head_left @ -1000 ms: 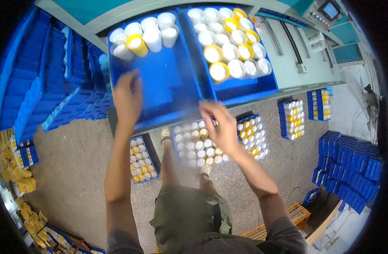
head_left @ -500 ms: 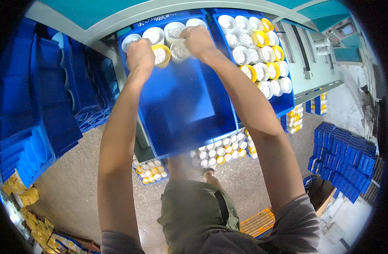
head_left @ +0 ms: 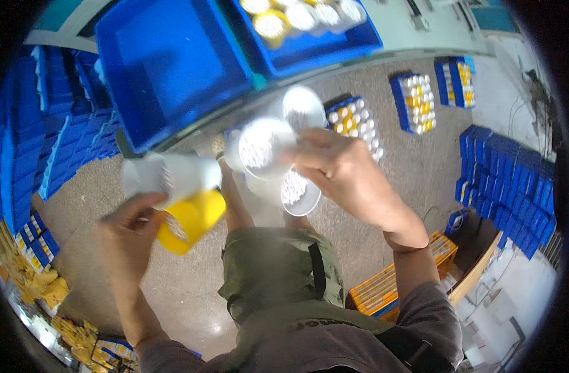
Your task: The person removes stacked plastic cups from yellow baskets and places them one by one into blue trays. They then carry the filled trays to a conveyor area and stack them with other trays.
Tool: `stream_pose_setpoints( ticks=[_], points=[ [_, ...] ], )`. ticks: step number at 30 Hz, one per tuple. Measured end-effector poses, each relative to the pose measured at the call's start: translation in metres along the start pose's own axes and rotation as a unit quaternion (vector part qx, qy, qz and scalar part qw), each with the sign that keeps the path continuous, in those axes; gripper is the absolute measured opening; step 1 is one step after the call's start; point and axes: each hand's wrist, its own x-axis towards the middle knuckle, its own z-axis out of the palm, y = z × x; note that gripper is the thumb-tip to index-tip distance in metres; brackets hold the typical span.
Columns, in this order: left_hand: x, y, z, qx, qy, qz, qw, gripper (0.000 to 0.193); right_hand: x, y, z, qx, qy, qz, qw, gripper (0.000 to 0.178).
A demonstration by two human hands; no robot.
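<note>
My left hand [head_left: 132, 227] grips a translucent white cup [head_left: 191, 177] and a yellow cup [head_left: 204, 214] together, both tilted on their sides and smeared by motion. White pellets show at their mouths. My right hand [head_left: 350, 174] is closed on several white cups [head_left: 264, 149], its fingers pinching the rim of the middle one. White pellets lie inside another white cup [head_left: 300, 193] below it and in a white cup [head_left: 303, 102] above. All these cups are held in the air, in front of the table edge.
A blue tray [head_left: 172, 74] with a bare bottom sits on the table, beside a second blue tray [head_left: 315, 62] of white and yellow cups. Trays of cups [head_left: 415, 102] stand on the floor. Stacked blue trays [head_left: 505, 193] and an orange crate [head_left: 377, 289] are at the right; more blue trays [head_left: 42, 124] rise at the left.
My hands have drawn back from the left tray's far end, bringing the cups out over the floor. That tray no longer shows cups. The view has shifted, so the table now lies higher.
</note>
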Motion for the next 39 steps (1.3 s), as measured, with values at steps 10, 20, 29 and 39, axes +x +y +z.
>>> stream_pose_setpoints(
  ticks=[10,20,29,39],
  points=[
    [0.092,-0.17,0.296,0.027,-0.014,0.064,0.997,0.024,-0.086,0.264,0.196,-0.096,-0.052,0.126,0.986,0.019],
    [0.24,-0.269,0.487,-0.042,0.06,0.061,0.995,0.027,0.002,0.425,0.363,-0.164,0.013,0.212,0.963,0.019],
    [0.234,-0.255,0.52,0.156,-0.001,0.14,0.978,0.034,-0.001,0.414,0.382,-0.208,0.015,0.24,0.948,0.018],
    [0.17,-0.349,0.496,-0.031,0.122,-0.016,0.992,0.033,-0.202,0.401,0.368,0.09,0.388,0.45,0.799,0.014]
  ],
)
